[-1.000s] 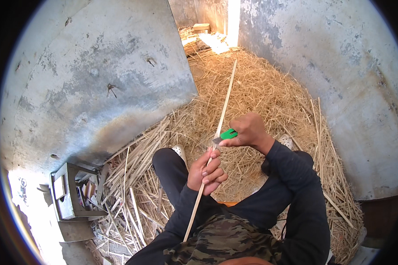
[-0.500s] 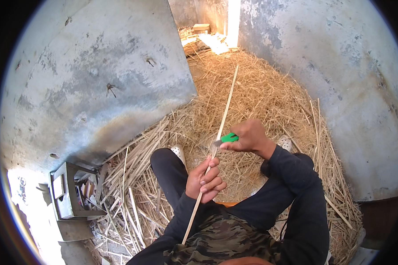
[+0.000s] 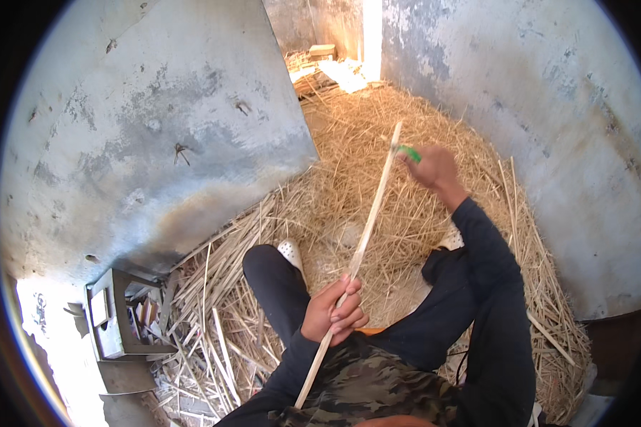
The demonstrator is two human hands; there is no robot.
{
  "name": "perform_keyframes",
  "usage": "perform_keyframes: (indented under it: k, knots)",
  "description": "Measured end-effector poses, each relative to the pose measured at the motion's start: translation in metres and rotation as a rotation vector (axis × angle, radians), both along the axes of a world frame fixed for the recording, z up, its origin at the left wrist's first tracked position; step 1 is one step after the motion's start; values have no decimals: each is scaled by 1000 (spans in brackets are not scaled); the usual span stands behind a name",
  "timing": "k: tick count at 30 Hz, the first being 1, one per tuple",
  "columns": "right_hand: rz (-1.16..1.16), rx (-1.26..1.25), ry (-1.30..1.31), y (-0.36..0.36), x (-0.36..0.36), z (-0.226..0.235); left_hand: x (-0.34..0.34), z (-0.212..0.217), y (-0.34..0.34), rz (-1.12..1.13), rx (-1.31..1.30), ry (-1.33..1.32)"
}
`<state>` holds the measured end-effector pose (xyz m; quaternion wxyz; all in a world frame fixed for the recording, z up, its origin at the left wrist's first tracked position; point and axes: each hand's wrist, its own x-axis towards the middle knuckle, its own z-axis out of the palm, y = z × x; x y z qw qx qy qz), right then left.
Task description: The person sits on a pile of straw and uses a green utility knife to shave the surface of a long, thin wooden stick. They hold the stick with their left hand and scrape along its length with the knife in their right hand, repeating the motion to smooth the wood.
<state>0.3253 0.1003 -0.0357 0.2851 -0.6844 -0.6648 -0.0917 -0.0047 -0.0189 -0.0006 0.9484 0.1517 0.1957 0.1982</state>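
Sitting place: resting on a straw heap (image 3: 420, 185) between two grey walls (image 3: 157, 128), I have my knees bent in front of me.
Box: a small metal box (image 3: 117, 320) stands low on my left, well apart from both hands.
Stick: the long thin stick (image 3: 363, 242) runs from my chest up and away, tilted a little to the right.
Left hand: my left hand (image 3: 335, 317) is closed around the lower part of the stick, near my body.
Right hand: my right hand (image 3: 431, 167) is stretched out beside the far tip, fingers clamped on the knife.
Knife: the green-handled knife (image 3: 408, 152) touches the stick close to its top end.
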Motion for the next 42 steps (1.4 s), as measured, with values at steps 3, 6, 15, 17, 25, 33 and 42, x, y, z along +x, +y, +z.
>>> perform_keyframes:
  k: [3,6,15,17,25,33,42]
  knots:
    - [121,24,-69,-10,-21,-6,-5,3,5,32,52,31]
    - [-45,72,-41,6,9,5,-8,13,-12,25,66,91]
    - [-174,-113,146,-4,47,-8,-25,-5,1,152,274,307]
    - [35,-120,111,-16,-16,-1,-16,-3,17,178,291,270]
    - [403,99,20,-49,-95,12,-3,11,29,172,274,217]
    - [282,-16,12,-36,-90,3,-4,8,26,177,257,225]
    - [-19,-4,2,13,-4,1,-8,8,0,94,259,179]
